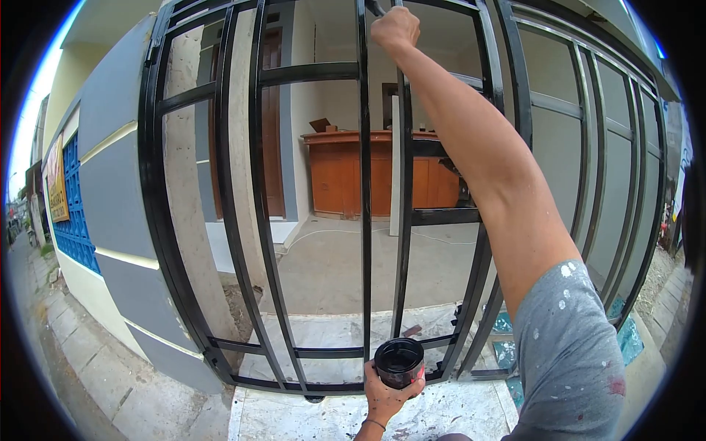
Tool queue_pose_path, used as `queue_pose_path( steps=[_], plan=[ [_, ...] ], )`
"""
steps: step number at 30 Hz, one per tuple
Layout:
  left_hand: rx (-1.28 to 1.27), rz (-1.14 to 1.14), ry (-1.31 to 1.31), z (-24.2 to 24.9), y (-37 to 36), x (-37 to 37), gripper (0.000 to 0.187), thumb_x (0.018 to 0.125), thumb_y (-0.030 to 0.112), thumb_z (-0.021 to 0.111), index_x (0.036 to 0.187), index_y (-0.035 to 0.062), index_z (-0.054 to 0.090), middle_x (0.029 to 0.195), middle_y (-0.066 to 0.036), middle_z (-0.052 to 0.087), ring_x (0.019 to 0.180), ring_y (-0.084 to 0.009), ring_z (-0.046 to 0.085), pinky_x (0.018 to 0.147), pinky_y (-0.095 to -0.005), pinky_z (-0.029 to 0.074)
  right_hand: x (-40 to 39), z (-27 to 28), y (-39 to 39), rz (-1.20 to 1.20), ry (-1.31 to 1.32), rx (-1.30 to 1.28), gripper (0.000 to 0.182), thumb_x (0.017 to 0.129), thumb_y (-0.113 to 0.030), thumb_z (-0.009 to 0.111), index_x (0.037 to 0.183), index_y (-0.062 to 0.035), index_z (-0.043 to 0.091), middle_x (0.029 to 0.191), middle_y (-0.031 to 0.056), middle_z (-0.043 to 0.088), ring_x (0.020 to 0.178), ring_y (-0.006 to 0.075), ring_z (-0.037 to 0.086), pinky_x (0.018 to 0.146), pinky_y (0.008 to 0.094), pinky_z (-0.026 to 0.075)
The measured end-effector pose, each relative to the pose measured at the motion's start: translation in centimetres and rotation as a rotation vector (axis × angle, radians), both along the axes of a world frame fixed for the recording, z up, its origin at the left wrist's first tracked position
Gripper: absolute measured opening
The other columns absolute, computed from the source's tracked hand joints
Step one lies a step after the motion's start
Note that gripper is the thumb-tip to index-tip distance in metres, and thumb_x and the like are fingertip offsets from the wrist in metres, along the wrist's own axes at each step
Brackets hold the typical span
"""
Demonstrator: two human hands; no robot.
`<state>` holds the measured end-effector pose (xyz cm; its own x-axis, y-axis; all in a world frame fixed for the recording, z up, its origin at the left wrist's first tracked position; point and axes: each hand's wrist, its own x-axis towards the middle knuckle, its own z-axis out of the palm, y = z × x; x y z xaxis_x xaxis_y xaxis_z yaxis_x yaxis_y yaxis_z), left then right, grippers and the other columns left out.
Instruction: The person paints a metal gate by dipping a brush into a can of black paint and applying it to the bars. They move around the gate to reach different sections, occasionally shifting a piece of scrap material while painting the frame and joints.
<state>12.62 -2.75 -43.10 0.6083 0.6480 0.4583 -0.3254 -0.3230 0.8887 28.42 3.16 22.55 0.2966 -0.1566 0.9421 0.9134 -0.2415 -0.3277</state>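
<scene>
My left hand (385, 400), low in the middle, is wrapped round a small open can (401, 378) of black paint (399, 357). Paint smears its rim and my fingers. High at the top edge, my right hand (398, 28) is closed on what looks like a paintbrush (376, 7); only a short dark part of it shows, and its working end is hidden. That fist is beside an upright bar (364, 147) of the metal gate (309, 73). The gate's bars here are glossy black.
To the right stands another gate panel (555, 104) with greyer bars. A paint-spotted white sheet (294, 415) lies on the ground below. Behind the bars are a wooden counter (338, 173) and a brown door (272, 125). A grey wall (110, 191) borders the left.
</scene>
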Motion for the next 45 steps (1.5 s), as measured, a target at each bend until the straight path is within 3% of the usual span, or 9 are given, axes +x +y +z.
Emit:
queue_pose_path(
  steps=[8,13,20,25,35,37,38,40,45],
  plan=[
    [0.003,-0.008,0.002,-0.1,-0.1,0.1,0.105,0.06,0.051,0.101,0.129,-0.0041,0.045,0.123,-0.022,0.065,0.111,-0.0298,0.07,0.093,-0.0398,0.057,1.2,1.2,-0.4,-0.019,0.036,0.075,0.021,0.087,-0.009,0.073,0.104,-0.0003,0.079,0.113,0.0229,0.077,0.109,0.0404,0.075,0.094,0.0439,0.062],
    [0.029,0.014,-0.011,-0.2,-0.2,0.4,0.104,0.06,0.051,0.101,0.128,-0.0035,0.045,0.124,-0.021,0.064,0.111,-0.0292,0.069,0.094,-0.0396,0.057,1.5,1.2,1.5,0.177,0.109,0.229,0.018,0.087,-0.008,0.074,0.102,0.0018,0.078,0.111,0.0237,0.077,0.108,0.0408,0.075,0.095,0.0431,0.063],
    [0.014,-0.001,0.004,-0.4,-0.1,0.3,0.105,0.059,0.05,0.102,0.13,-0.0039,0.044,0.124,-0.021,0.064,0.111,-0.0281,0.069,0.094,-0.0391,0.056,1.1,0.9,1.6,0.048,-0.056,0.21,0.018,0.086,-0.006,0.074,0.102,0.0032,0.076,0.111,0.0244,0.076,0.107,0.0411,0.075,0.094,0.0446,0.063],
    [0.02,-0.002,-0.004,0.3,-0.2,0.0,0.106,0.059,0.05,0.102,0.13,-0.0039,0.044,0.124,-0.021,0.065,0.111,-0.028,0.07,0.094,-0.039,0.057,1.7,1.2,2.6,0.179,0.041,0.323,0.018,0.085,-0.006,0.074,0.101,0.003,0.074,0.114,0.0249,0.075,0.111,0.0436,0.073,0.097,0.0463,0.061],
    [-0.002,-0.011,0.02,0.7,-0.3,-0.7,0.108,0.06,0.049,0.102,0.132,-0.0038,0.042,0.125,-0.022,0.066,0.112,-0.0299,0.071,0.095,-0.0383,0.058,1.1,0.1,0.8,0.074,0.001,0.082,0.02,0.084,-0.004,0.075,0.099,0.0089,0.072,0.107,0.0289,0.075,0.107,0.0425,0.074,0.096,0.0458,0.062],
    [0.001,-0.008,0.016,0.6,-0.1,-0.6,0.109,0.06,0.05,0.102,0.133,-0.004,0.042,0.125,-0.022,0.066,0.112,-0.03,0.071,0.095,-0.0383,0.058,2.5,1.4,1.9,0.157,0.089,0.15,0.015,0.087,-0.006,0.069,0.086,0.0073,0.074,0.097,0.0214,0.079,0.078,0.0299,0.08,0.079,0.0369,0.065],
    [-0.011,-0.013,0.013,0.3,0.0,-0.4,0.109,0.06,0.05,0.102,0.133,-0.0042,0.042,0.126,-0.023,0.066,0.113,-0.0301,0.071,0.096,-0.0386,0.058,1.9,1.2,1.6,0.156,0.087,0.15,0.015,0.087,-0.006,0.069,0.086,0.0073,0.074,0.097,0.0214,0.079,0.078,0.0299,0.08,0.079,0.0369,0.065],
    [-0.022,-0.018,0.013,0.1,0.0,-0.1,0.109,0.06,0.05,0.102,0.133,-0.0044,0.042,0.126,-0.023,0.065,0.113,-0.0301,0.071,0.096,-0.0388,0.058,-0.2,0.4,1.0,0.449,0.143,0.116,0.021,0.085,-0.005,0.074,0.101,0.0089,0.071,0.108,0.0289,0.075,0.108,0.0415,0.075,0.095,0.0454,0.062],
    [0.008,-0.002,0.028,-0.3,0.1,0.1,0.11,0.06,0.053,0.101,0.133,-0.0034,0.041,0.126,-0.024,0.065,0.114,-0.0313,0.071,0.097,-0.0392,0.058,1.8,0.2,2.9,0.116,-0.118,0.147,0.03,0.086,-0.004,0.072,0.113,0.009,0.066,0.111,0.03,0.074,0.111,0.0429,0.073,0.095,0.047,0.061]
  ],
)
